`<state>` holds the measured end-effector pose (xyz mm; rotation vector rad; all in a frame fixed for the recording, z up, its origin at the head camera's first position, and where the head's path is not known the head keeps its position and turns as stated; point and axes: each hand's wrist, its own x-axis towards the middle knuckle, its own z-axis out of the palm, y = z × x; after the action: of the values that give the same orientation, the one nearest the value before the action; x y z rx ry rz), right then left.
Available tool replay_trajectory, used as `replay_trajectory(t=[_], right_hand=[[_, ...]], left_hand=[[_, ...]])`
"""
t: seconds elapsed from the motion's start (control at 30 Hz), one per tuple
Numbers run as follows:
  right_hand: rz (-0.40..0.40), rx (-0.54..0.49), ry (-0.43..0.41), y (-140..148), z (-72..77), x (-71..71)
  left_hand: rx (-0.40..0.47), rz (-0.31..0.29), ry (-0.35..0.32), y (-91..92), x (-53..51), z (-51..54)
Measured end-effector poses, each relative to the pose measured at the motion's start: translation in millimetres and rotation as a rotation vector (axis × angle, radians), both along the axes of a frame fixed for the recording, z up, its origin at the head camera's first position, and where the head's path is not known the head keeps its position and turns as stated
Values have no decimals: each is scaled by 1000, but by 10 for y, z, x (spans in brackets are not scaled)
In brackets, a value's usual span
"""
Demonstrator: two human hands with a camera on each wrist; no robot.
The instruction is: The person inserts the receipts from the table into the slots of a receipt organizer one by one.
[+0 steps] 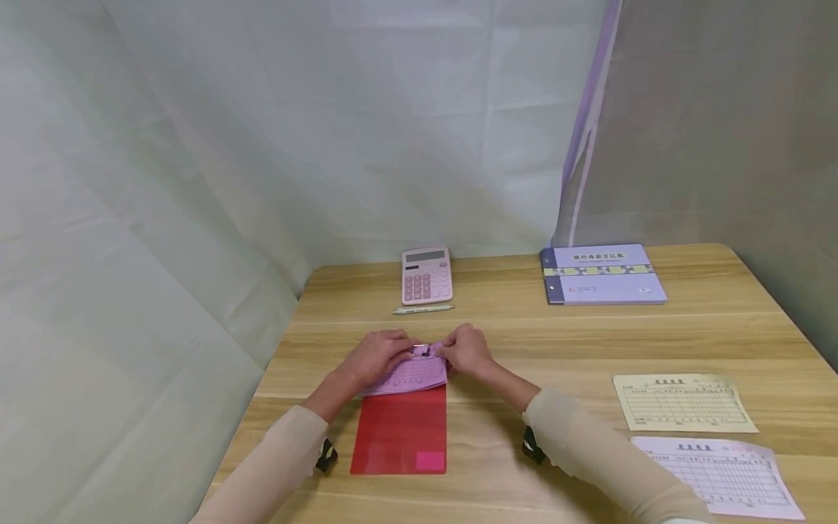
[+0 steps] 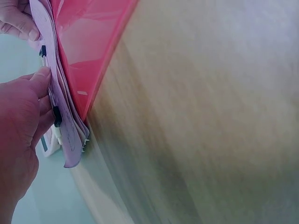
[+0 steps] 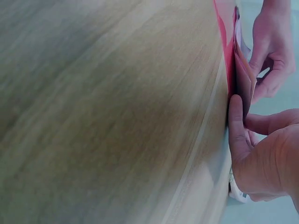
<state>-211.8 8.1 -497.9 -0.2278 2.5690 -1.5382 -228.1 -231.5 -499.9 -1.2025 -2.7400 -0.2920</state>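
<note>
A red folder point(image 1: 401, 433) lies on the table with a stack of purple printed sheets point(image 1: 409, 375) over its upper part. At the top of the stack is a metal clip with black ends point(image 1: 424, 350). My left hand point(image 1: 378, 358) holds the clip at the upper left; in the left wrist view its thumb lies on the clip's metal bar, the other fingers partly hidden. My right hand point(image 1: 468, 351) pinches the upper right corner of the sheets. In the right wrist view its thumb point(image 3: 264, 123) and a finger meet at the stack's edge.
Behind the hands lie a pen point(image 1: 423, 309) and a pink calculator point(image 1: 427, 276). A purple account book point(image 1: 602, 275) sits at the back right. A yellow form point(image 1: 684, 404) and a pale purple form point(image 1: 723, 477) lie at the front right. Curtains stand behind the table.
</note>
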Motion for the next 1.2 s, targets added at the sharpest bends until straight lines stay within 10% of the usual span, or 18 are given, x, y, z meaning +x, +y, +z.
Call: replay_trajectory(t=[0.6,1.2], right_hand=[[15,-50,-143,177,184,-53],[36,-173,-62,1725,674,-290]], left_hand=[[1,83,-94,-7,-38,0],[14,143,-142,-11,-38,9]])
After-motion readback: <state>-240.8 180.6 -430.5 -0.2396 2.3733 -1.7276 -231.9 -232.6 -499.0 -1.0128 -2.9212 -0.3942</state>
